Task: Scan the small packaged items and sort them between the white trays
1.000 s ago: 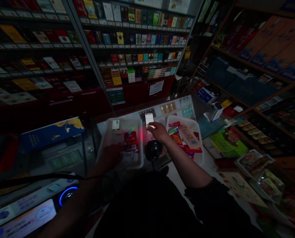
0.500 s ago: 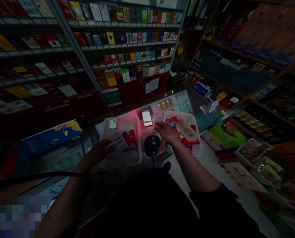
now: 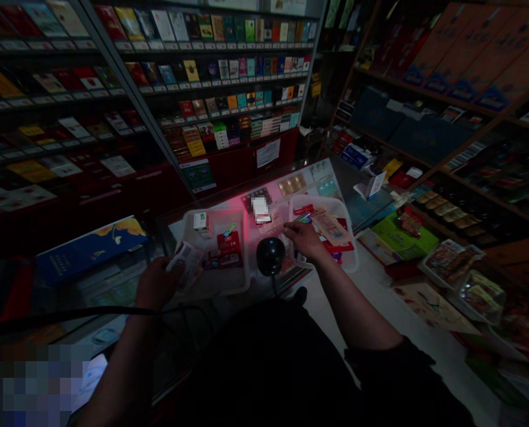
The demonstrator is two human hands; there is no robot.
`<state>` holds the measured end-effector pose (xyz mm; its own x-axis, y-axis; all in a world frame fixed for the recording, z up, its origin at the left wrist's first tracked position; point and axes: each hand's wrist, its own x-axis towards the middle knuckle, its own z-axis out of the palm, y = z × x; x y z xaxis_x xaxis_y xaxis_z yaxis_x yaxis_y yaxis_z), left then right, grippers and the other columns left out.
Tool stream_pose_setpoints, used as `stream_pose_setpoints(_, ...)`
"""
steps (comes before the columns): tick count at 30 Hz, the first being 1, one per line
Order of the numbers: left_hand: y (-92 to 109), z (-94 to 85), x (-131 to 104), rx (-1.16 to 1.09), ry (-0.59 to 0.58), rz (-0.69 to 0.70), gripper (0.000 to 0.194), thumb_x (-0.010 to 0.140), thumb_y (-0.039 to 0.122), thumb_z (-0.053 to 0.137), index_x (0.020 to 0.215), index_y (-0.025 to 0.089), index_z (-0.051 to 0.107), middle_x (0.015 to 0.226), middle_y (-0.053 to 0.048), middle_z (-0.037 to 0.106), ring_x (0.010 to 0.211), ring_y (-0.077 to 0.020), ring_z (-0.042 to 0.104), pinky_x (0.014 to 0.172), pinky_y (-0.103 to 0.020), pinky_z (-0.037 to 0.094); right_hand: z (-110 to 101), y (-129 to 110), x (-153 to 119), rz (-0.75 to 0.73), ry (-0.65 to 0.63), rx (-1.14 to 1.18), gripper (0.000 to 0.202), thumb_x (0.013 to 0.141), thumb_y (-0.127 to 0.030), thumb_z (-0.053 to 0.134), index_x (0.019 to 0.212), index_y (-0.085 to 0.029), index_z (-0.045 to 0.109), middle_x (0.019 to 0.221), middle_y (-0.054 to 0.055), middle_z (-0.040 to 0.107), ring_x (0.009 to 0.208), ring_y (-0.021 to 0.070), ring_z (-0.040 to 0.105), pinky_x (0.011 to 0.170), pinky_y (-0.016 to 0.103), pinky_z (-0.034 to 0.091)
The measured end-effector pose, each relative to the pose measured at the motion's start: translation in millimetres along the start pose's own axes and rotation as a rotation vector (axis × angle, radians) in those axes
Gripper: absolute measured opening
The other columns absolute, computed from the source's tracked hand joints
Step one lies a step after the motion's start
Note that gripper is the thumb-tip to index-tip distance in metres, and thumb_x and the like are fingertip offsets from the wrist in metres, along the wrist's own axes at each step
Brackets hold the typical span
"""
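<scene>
My left hand (image 3: 160,281) is closed round a pale snack packet (image 3: 185,261) at the left rim of a translucent plastic bin (image 3: 245,261). Inside this bin lie a small white box (image 3: 200,222) and red packets (image 3: 229,243). My right hand (image 3: 303,238) has its fingers pinched together at the left side of a second bin (image 3: 356,252); whatever is in them is too dark to make out. A beige packet (image 3: 329,225) and several colourful ones fill that second bin. Between the bins stands a round black scanner (image 3: 270,256), with a lit phone (image 3: 261,210) behind it.
Cigarette shelves (image 3: 229,44) rise behind the glass counter (image 3: 286,178). A blue box (image 3: 91,246) lies at the left, and a black cable (image 3: 82,311) crosses near my left forearm. Green boxes (image 3: 398,228) and clear tubs of snacks (image 3: 451,261) stand at the right.
My left hand has drawn back leftward with the packet, from inside the left bin to its rim. My right hand has shifted a little right, away from the phone.
</scene>
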<state>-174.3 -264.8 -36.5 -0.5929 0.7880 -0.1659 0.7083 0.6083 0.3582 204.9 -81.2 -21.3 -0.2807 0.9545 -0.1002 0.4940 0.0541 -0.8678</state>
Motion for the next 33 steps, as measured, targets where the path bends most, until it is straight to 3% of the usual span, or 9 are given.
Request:
stream_pose_setpoints(7, 3, -8.5, 0, -0.150, -0.077, 0.012, 0.041, 0.084, 0.055, 0.057, 0.100, 0.019, 0.069, 0.093, -0.008, 0.077, 0.082, -0.0254, 0.071, 0.068, -0.031, 0.052, 1, 3, -7, -0.015, -0.003, 0.032, 0.031, 0.091, -0.029, 0.065, 0.116, -0.018, 0.080, 0.119, 0.009, 0.080, 0.111, 0.0254, 0.074, 0.106, 0.042, 0.054)
stream_pose_setpoints(12, 17, 1.4, 2, -0.228, -0.179, 0.157, 0.056, 0.082, 0.054, 0.058, 0.123, 0.019, 0.072, 0.116, -0.010, 0.079, 0.099, -0.0269, 0.074, 0.082, -0.032, 0.056, -8, 3, -11, -0.015, 0.001, 0.052, 0.034, 0.091, -0.031, 0.064, 0.118, -0.016, 0.079, 0.120, 0.010, 0.080, 0.109, 0.0250, 0.074, 0.105, 0.042, 0.053)
stream_pose_setpoints(18, 21, 15.7, 13, -0.279, -0.341, 0.334, 0.064, 0.078, 0.058, 0.062, 0.128, 0.020, 0.075, 0.128, -0.009, 0.077, 0.113, -0.0302, 0.073, 0.096, -0.037, 0.057, -16, 8, -16, 0.008, 0.028, 0.071, 0.034, 0.089, -0.034, 0.065, 0.115, -0.019, 0.080, 0.117, 0.008, 0.080, 0.107, 0.0246, 0.074, 0.104, 0.042, 0.053)
stream_pose_setpoints(25, 24, 1.0, 16, -0.150, -0.658, 0.409, 0.035, 0.069, 0.049, 0.069, 0.097, 0.034, 0.084, 0.112, -0.002, 0.083, 0.109, -0.0295, 0.075, 0.095, -0.033, 0.056, -21, 17, -21, 0.019, 0.039, 0.079, 0.036, 0.088, -0.039, 0.064, 0.112, -0.018, 0.080, 0.113, 0.008, 0.081, 0.103, 0.0253, 0.074, 0.097, 0.041, 0.056)
stream_pose_setpoints(29, 25, -1.4, 7, -0.003, -0.635, 0.442, 0.027, 0.069, 0.046, 0.068, 0.088, 0.035, 0.084, 0.103, -0.003, 0.084, 0.104, -0.0294, 0.076, 0.090, -0.033, 0.055, -26, 18, -24, 0.040, 0.045, 0.102, 0.039, 0.087, -0.043, 0.064, 0.111, -0.017, 0.081, 0.105, 0.008, 0.081, 0.097, 0.0259, 0.074, 0.093, 0.041, 0.056)
stream_pose_setpoints(33, 22, -2.3, 0, 0.053, -0.579, 0.376, 0.029, 0.074, 0.052, 0.066, 0.083, 0.031, 0.083, 0.095, -0.005, 0.083, 0.095, -0.0292, 0.077, 0.084, -0.034, 0.055, -33, 21, -28, 0.028, 0.048, 0.126, 0.037, 0.086, -0.042, 0.064, 0.109, -0.019, 0.081, 0.102, 0.006, 0.082, 0.096, 0.0253, 0.075, 0.093, 0.040, 0.056)
